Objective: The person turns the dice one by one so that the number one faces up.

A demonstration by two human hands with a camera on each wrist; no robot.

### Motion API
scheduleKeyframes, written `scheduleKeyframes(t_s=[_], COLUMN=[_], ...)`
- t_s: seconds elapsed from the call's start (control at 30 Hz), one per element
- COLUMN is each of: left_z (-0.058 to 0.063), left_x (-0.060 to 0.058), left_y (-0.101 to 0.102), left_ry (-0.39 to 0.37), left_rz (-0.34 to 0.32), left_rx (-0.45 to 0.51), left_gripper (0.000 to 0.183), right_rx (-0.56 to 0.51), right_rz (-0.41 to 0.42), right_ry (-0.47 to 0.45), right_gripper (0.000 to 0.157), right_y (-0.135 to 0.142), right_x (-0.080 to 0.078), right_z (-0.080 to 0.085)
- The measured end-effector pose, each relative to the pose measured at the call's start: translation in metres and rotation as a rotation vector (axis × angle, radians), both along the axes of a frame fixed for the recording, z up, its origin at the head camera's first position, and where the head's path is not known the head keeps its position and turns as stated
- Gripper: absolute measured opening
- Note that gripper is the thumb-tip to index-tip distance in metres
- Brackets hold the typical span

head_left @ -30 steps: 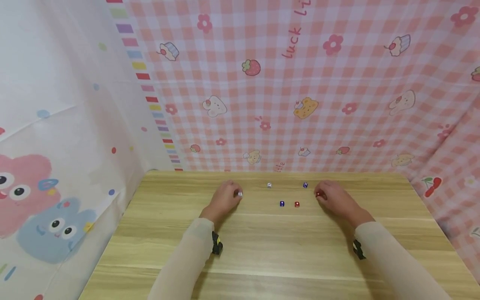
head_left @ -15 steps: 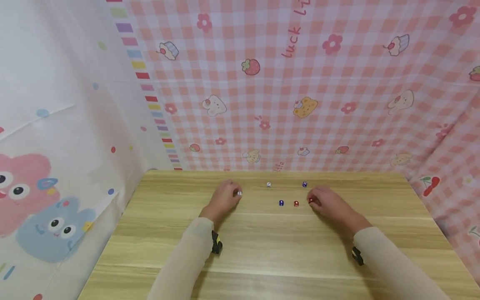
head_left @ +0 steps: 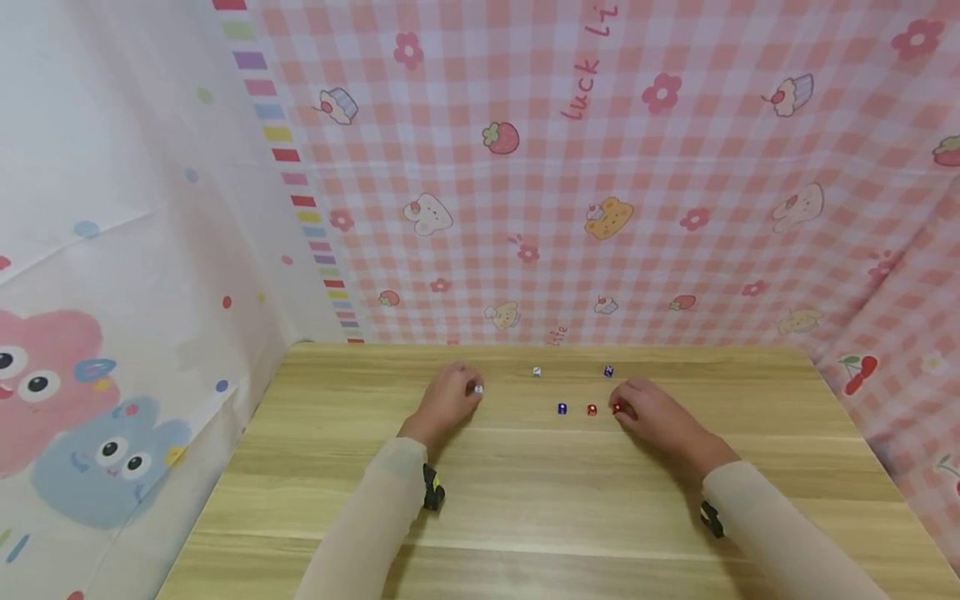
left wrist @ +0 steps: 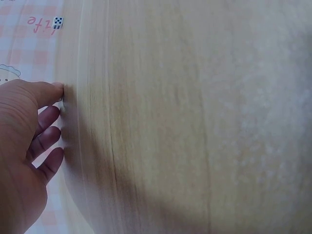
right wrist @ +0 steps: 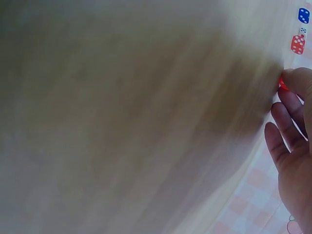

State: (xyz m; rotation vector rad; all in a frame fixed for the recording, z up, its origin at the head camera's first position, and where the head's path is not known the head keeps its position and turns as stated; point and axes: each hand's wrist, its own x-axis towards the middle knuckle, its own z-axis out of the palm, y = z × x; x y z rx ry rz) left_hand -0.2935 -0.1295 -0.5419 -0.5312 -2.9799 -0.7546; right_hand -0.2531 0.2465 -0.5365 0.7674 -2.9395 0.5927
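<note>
My left hand point(head_left: 448, 397) pinches a white die point(head_left: 478, 389) between thumb and finger at the tabletop; in the left wrist view the thumb mostly hides it. On the other side, my right hand point(head_left: 658, 414) holds a red die point(head_left: 617, 409) in its fingertips, seen as a red sliver point(right wrist: 283, 84) in the right wrist view. Just left of it lies a second red die point(head_left: 592, 410), with a small gap between. Farther left in about the same row is a blue die point(head_left: 562, 409). Behind these lie another white die point(head_left: 536, 372) and another blue die point(head_left: 608, 371).
The wooden table point(head_left: 525, 500) ends at the back against a pink checked cloth point(head_left: 555, 167). A white printed cloth point(head_left: 165, 275) hangs along the left side. Dark wrist-worn devices sit on both sleeves, one device point(head_left: 432, 487) at the left cuff.
My right hand has moved left and toward me, bringing its red die close to the red die on the table. My left hand has stayed in place with the white die.
</note>
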Motion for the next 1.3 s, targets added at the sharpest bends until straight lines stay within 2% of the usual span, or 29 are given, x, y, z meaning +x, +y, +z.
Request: scheduleKeyframes(t_s=[0.43, 0.73, 1.0, 1.17, 1.3], left_z=[-0.001, 0.000, 0.001, 0.003, 0.003], left_x=[0.001, 0.002, 0.001, 0.001, 0.002], left_y=[-0.002, -0.003, -0.003, -0.001, 0.002], left_ry=[0.000, 0.008, 0.009, 0.006, -0.003], left_rz=[0.008, 0.004, 0.005, 0.004, 0.006], left_rx=[0.001, 0.007, 0.001, 0.000, -0.005], left_gripper=[0.007, 0.007, 0.007, 0.007, 0.008], right_rx=[0.027, -0.003, -0.045, -0.067, -0.060], right_rz=[-0.006, -0.036, -0.062, -0.094, -0.113], right_ry=[-0.006, -0.096, -0.110, -0.151, -0.172], right_gripper=[0.013, 0.017, 0.026, 0.038, 0.038], right_y=[-0.003, -0.003, 0.004, 0.006, 0.008], right_x=[0.001, 0.000, -0.020, -0.032, -0.038], right_z=[0.001, 0.008, 0.009, 0.014, 0.017])
